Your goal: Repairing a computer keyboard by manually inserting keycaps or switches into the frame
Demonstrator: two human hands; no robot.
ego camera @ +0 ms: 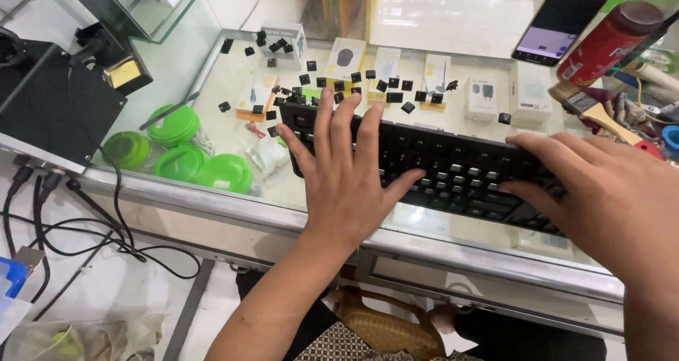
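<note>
A black keyboard [460, 164] lies on a glass counter top [212, 78], with some keys bare of caps. My left hand [346, 177] rests flat on its left half, fingers spread apart. My right hand [601, 191] lies over the keyboard's right end, fingers bent onto the keys. Several loose black keycaps [385, 86] are scattered on the glass beyond the keyboard.
Green round cases [184, 152] and small white boxes [481, 98] sit inside the glass case. A black device [49, 99] with cables is at left. A phone [559, 21], a red bottle [605, 43] and a paintbrush [590, 110] are at the far right.
</note>
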